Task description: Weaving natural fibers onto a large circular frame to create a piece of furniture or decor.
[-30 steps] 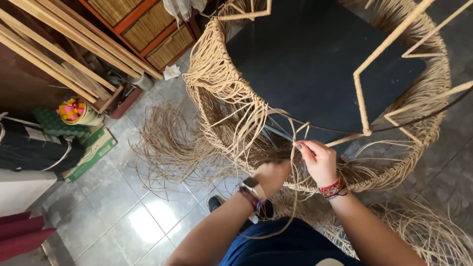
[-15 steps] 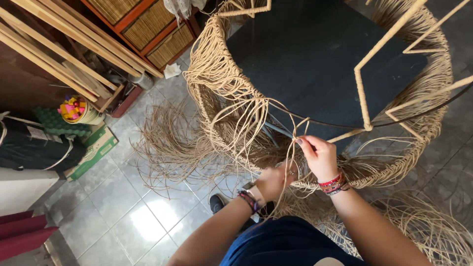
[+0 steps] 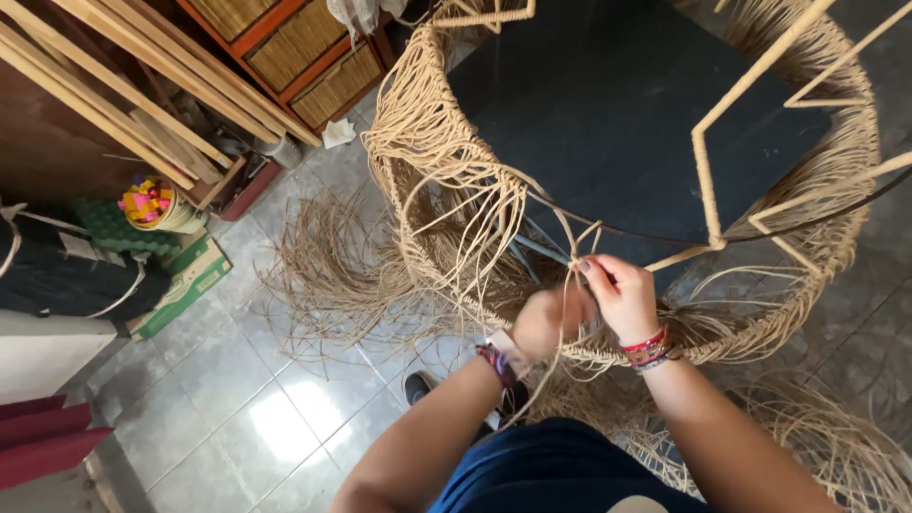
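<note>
head view, looking down: the right hand (image 3: pixel 625 296) pinches a tan strand (image 3: pixel 581 249) at the near rim of a big round woven frame (image 3: pixel 427 161), fingertips closed on it just where the strand crosses the dark ring. the left hand (image 3: pixel 549 321) is clenched just beside it, touching it, gripping strands that trail down toward the body. the frame stands on the tiled floor (image 3: pixel 275 418), right in front of both hands. loose fibre (image 3: pixel 323 275) lies spread on the floor to the left.
</note>
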